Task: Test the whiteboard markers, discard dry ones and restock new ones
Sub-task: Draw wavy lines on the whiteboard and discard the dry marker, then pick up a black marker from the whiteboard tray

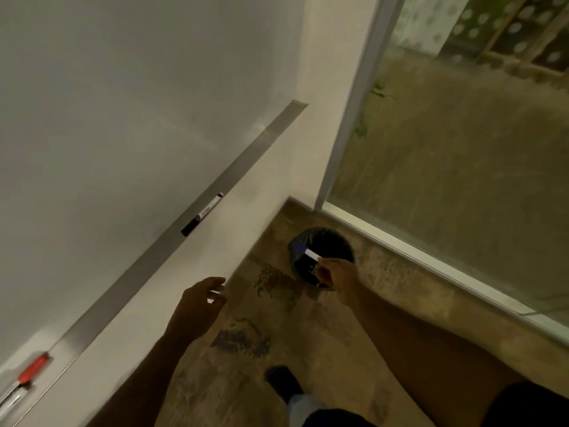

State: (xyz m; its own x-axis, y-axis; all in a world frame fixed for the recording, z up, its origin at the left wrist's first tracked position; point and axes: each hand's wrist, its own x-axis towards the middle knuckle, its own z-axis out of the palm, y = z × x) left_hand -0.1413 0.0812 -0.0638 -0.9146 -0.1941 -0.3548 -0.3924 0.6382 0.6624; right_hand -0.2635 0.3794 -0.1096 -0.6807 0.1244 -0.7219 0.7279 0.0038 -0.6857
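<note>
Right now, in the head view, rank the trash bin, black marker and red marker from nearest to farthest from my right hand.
1. Trash bin, just beneath the right hand holding the blue marker.
2. Black marker, on the whiteboard tray, up and left.
3. Red marker, far left along the tray.

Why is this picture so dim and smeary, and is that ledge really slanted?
Head view: light is dim, yellowish; the blue marker in the right hand and the red marker look motion-smeared, the black marker sharper; the tilted wide-angle camera slants the tray.
</note>
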